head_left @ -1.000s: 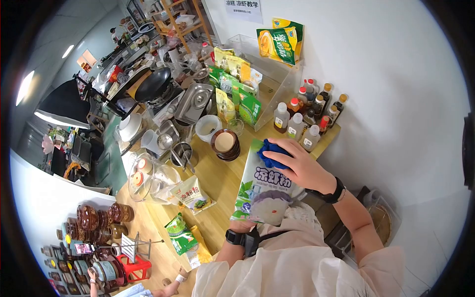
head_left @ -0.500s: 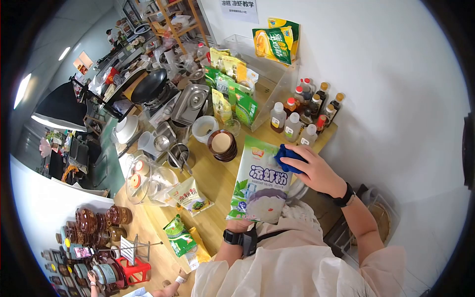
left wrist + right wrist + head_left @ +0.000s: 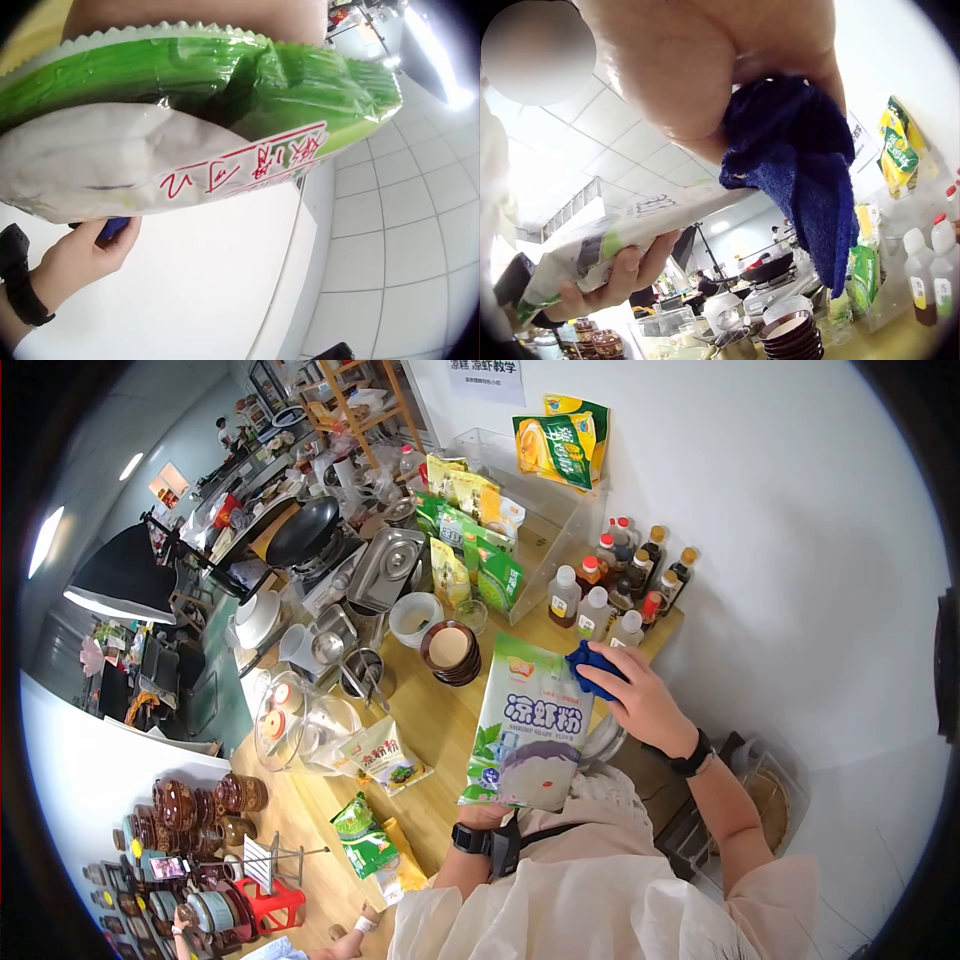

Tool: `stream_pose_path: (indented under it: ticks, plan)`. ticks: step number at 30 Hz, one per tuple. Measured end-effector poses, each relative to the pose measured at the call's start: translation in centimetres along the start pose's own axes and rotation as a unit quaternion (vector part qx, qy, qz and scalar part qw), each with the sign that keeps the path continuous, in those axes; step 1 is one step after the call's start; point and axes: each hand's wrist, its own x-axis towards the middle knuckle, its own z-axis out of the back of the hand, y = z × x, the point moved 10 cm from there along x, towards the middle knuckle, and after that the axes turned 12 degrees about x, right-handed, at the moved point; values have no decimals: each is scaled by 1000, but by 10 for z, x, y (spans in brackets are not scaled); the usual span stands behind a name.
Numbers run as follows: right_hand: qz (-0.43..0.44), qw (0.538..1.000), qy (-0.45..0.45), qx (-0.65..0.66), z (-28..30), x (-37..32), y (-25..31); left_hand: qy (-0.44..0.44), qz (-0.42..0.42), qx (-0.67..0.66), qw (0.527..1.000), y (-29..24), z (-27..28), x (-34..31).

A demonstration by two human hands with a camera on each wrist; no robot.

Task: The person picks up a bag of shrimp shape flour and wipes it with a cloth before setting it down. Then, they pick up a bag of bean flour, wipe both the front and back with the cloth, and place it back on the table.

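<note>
A white and green bag of shrimp shape flour (image 3: 535, 735) faces up in front of the body, in the head view. My left hand (image 3: 622, 274) holds it from beneath, fingers curled against its back in the right wrist view; in the head view the bag hides most of that hand. A dark blue cloth (image 3: 600, 672) is bunched in my right hand (image 3: 645, 705), which grips it at the bag's upper right edge. Part of the cloth hangs down in the right wrist view (image 3: 810, 202). The left wrist view shows the bag's glossy green end close up.
Beyond the bag stand stacked brown bowls (image 3: 450, 652) and bottles (image 3: 563, 600) by the wall. Upright packets (image 3: 450, 575) fill a clear bin. To the left lie a small packet (image 3: 388, 755), green and yellow bags (image 3: 365, 840) and a clear container (image 3: 310, 725).
My right hand has moved the blue cloth rightward, from across the bag's upper part to its right edge. The logo near the bag's top now shows. The left hand keeps its hold.
</note>
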Motion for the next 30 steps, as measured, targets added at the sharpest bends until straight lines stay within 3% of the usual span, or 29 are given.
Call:
stream_pose_path:
  ticks: [6,15,30]
  plan:
    - [64,997,3,-45,-14,9,24,5,2,0,1000,2,-6,5]
    - [109,994,-14,4,-23,30,53,4,7,3,1000,5,-8,9]
    - [94,989,22,113,-35,36,41,-5,3,1,1000,4,-4,8]
